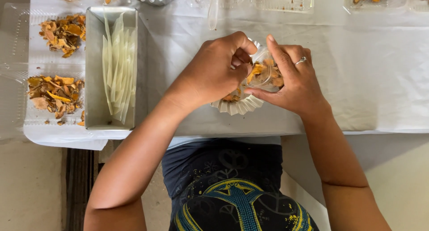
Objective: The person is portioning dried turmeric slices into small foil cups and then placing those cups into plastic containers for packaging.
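Both hands meet over a white fluted paper cup [237, 106] at the near edge of the white-covered table [380, 79]. From the head view, the left hand [214, 72] curls knuckles-up, fingertips pinched into a small clear bag [264, 72] of orange-brown dried pieces. Just right of the cup, the right hand [295, 81], ring on one finger, grips that bag, forefinger raised along its rim. Well left of the cup stands a metal tin [91, 70] of clear bags.

A grey metal tray [93, 70] of clear sleeves [118, 65] sits left — beside it, plastic containers [40, 65] of orange-brown chips [54, 93].
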